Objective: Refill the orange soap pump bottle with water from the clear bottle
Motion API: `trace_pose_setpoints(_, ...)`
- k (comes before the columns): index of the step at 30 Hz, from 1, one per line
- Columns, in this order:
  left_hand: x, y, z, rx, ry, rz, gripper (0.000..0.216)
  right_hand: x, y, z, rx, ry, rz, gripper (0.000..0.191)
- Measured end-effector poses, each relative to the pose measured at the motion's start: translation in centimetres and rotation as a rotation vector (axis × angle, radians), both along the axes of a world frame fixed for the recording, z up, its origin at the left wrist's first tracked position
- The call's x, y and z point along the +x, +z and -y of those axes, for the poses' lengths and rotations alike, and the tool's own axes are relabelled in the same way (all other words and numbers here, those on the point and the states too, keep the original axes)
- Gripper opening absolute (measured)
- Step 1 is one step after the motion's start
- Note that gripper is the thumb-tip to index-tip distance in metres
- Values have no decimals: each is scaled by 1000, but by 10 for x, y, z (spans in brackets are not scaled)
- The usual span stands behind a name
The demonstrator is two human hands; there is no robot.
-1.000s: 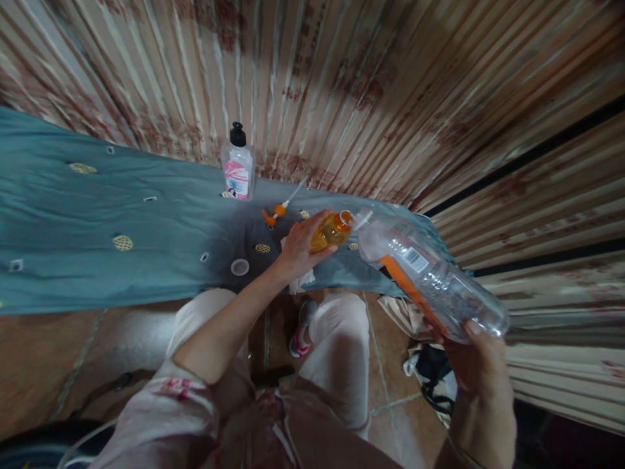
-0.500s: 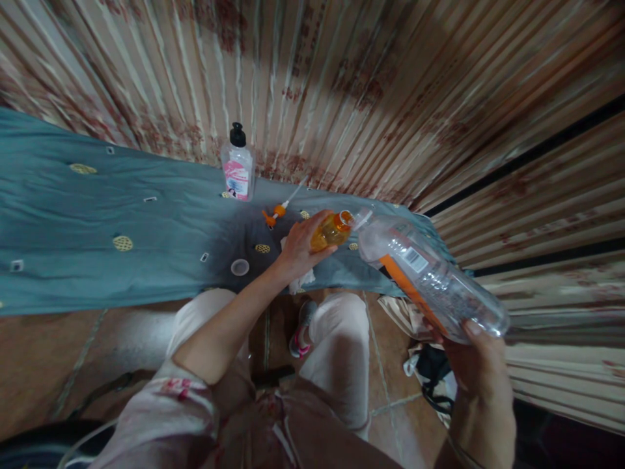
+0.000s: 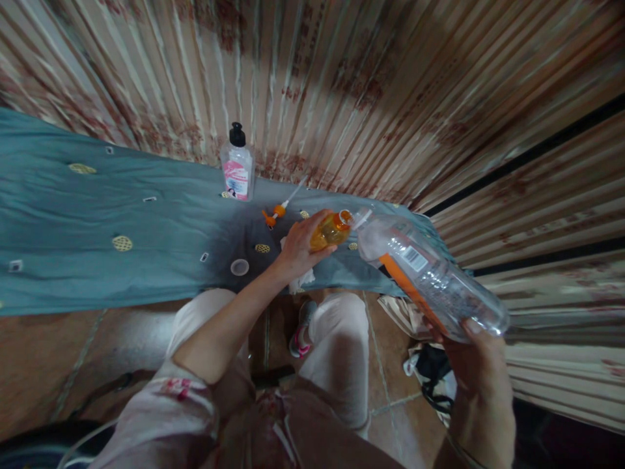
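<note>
My left hand (image 3: 297, 247) is wrapped round a small orange bottle (image 3: 332, 230), held upright over the teal cloth (image 3: 97, 221). My right hand (image 3: 476, 365) grips the base of a large clear plastic bottle (image 3: 430, 277) with an orange label strip. The big bottle is tipped down to the left, its mouth touching the small bottle's open neck. An orange pump top (image 3: 276, 212) with its white tube lies on the cloth just behind the small bottle. A round white cap (image 3: 239, 267) lies to the left of my left hand.
A clear pump bottle with a pink label and black top (image 3: 237, 166) stands at the back of the cloth against striped curtains (image 3: 342, 85). A crumpled white tissue (image 3: 303, 280) sits under my left wrist. A dark bag (image 3: 432, 374) lies on the tiled floor by my right knee.
</note>
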State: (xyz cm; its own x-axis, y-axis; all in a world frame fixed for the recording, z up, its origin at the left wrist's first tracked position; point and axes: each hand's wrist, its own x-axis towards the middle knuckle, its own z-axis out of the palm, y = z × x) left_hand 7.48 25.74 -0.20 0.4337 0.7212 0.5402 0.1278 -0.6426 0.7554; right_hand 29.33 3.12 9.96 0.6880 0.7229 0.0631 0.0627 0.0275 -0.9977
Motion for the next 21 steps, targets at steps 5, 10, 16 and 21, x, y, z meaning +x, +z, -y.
trace_pose_setpoints(5, 0, 0, 0, -6, 6, -5, 71, 0, 0, 0, 1, 0, 12, 34)
trace_pose_setpoints(10, 0, 0, 0, -12, 12, -19, 71, 0, -1, 1, 9, -3, 15, 34)
trace_pose_setpoints(16, 1, -1, 0, -17, 16, -17, 71, 1, -1, 1, -3, 13, 20, 35)
trace_pose_setpoints(21, 0, -1, 0, -8, 9, 1, 71, 0, -1, 1, 3, 3, 34, 34)
